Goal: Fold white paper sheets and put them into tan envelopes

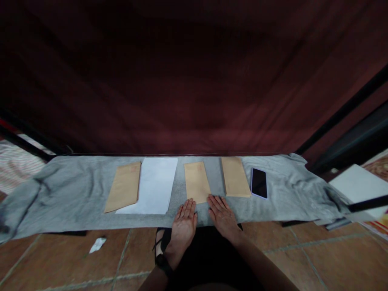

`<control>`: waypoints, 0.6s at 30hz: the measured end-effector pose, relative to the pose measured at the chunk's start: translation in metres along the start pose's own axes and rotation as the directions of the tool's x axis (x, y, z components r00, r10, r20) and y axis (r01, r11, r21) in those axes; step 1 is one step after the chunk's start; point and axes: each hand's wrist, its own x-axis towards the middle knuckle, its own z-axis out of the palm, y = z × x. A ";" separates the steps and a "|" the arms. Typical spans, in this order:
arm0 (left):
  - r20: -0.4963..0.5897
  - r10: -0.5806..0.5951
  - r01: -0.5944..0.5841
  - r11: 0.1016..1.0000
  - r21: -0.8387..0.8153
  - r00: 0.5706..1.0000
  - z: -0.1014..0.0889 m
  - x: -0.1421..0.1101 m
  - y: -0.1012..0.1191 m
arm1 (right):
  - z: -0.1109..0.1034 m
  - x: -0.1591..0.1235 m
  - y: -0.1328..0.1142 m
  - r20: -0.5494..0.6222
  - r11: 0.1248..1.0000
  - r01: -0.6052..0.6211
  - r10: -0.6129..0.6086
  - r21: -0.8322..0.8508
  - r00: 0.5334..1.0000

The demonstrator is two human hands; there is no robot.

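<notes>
Left hand (184, 224), right hand (223, 216) flat, gripping nothing, at near corners of middle envelope (197, 182). Positioning step, I judge; lifting would need pinch.

Dim light; the red backdrop (194, 89) darkens nearly to black toward twelve o'clock, the white paper (156, 186) shows pale at eight, fine detail blurs.

Tan envelopes (197, 182), white paper (157, 186), grey cloth (81, 186), dark-red fabric (194, 121), lilac-edged black phone (259, 183), brown tiles (69, 262)
</notes>
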 end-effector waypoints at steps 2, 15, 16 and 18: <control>0.008 -0.015 0.015 1.000 0.003 1.000 0.004 0.000 0.002 | 0.005 0.001 -0.010 -0.024 1.000 -0.016 0.016 -0.005 1.000; 0.010 -0.161 0.161 0.987 -0.010 0.987 0.008 0.011 0.008 | 0.026 0.005 -0.016 -0.131 0.997 -0.064 0.058 -0.049 0.990; 0.004 -0.203 0.203 0.978 -0.047 0.979 0.011 0.015 0.008 | 0.028 0.007 -0.016 -0.128 0.995 -0.075 0.066 -0.062 0.990; -0.023 -0.287 0.278 0.941 -0.192 0.958 0.016 0.025 0.006 | 0.032 0.013 -0.019 -0.104 0.991 -0.097 0.087 -0.095 0.991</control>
